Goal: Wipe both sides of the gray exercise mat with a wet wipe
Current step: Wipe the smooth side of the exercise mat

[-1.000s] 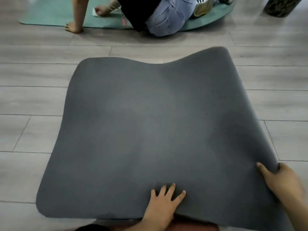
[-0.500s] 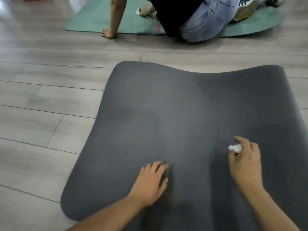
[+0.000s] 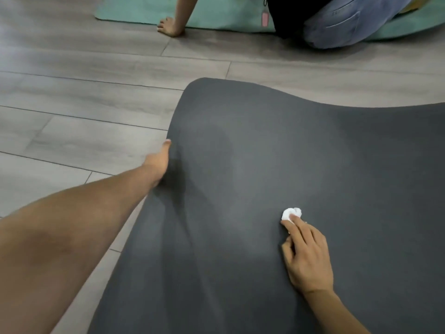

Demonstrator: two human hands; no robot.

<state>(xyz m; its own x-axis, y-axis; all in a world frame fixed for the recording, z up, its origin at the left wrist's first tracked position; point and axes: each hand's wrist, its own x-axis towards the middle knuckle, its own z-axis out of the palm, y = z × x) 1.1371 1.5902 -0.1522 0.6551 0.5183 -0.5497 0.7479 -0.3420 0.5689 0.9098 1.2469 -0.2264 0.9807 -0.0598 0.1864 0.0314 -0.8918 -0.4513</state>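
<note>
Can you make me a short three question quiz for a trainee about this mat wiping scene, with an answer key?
1. True or false: the right hand presses a white wet wipe on the gray exercise mat.
2. Where is the left hand? A) at the mat's left edge B) on the teal mat C) lifted in the air
3. Fill in: beyond the gray mat, another person kneels on a ____ mat.

Key: 1 true; 2 A; 3 teal.

Matt gray mat (image 3: 289,153), wood-look floor (image 3: 84,104)
</note>
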